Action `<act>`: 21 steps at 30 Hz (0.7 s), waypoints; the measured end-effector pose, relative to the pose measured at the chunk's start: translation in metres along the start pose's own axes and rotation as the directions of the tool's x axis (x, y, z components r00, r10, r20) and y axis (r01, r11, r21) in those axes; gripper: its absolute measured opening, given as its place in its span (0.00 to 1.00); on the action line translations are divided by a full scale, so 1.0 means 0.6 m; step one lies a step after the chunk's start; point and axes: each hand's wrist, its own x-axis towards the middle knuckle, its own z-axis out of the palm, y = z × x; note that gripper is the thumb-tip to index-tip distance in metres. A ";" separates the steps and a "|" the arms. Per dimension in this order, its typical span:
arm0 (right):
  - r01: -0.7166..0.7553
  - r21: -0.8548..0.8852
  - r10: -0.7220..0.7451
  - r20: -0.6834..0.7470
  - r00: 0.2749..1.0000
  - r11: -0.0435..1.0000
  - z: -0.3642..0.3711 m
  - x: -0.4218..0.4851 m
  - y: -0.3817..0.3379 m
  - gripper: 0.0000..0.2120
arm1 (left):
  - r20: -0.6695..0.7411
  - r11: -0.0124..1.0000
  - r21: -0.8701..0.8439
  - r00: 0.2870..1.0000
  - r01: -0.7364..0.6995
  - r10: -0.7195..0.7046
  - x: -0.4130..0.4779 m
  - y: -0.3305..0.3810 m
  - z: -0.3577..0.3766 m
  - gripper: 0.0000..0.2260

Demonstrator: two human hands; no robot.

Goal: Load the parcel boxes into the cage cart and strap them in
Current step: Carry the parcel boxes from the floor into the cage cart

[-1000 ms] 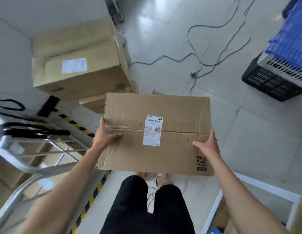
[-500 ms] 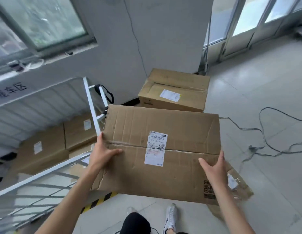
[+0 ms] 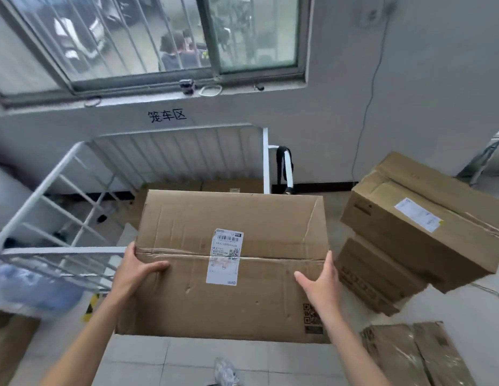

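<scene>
Both grips, left hand [image 3: 137, 271] and right hand [image 3: 319, 282], clasp the parcel box [image 3: 187, 218] sides for balance; cage cart [image 3: 61, 250] waits at eleven o'clock.

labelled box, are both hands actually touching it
Touching. The head view shows the left hand and right hand clasping opposite sides of the labelled box, each thumb lying on its top face with no gap.
</scene>
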 end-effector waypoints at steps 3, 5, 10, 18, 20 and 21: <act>0.008 -0.062 -0.004 0.055 0.998 0.998 0.086 0.010 -0.067 0.53 | -0.009 0.995 -0.076 0.998 0.059 -0.059 0.065 -0.056 -0.053 0.51; 0.001 -0.138 0.004 0.038 0.999 0.990 0.152 0.013 -0.116 0.53 | -0.001 0.992 -0.087 0.996 0.092 -0.093 0.113 -0.087 -0.085 0.47; -0.023 -0.260 -0.003 -0.096 0.995 0.965 0.244 0.037 -0.223 0.53 | 0.016 0.988 -0.106 0.994 0.113 -0.112 0.203 -0.132 -0.121 0.43; -0.116 -0.333 0.026 -0.262 0.965 0.936 0.323 0.105 -0.314 0.50 | -0.010 0.991 0.108 0.997 0.073 -0.072 0.367 -0.095 -0.137 0.44; -0.135 -0.354 0.036 -0.272 0.962 0.925 0.340 0.129 -0.331 0.50 | 0.026 0.989 0.140 0.998 0.044 -0.048 0.415 -0.084 -0.140 0.42; -0.148 -0.362 0.047 -0.274 0.961 0.920 0.349 0.145 -0.341 0.50 | 0.044 0.988 0.153 0.998 0.035 -0.042 0.442 -0.079 -0.142 0.41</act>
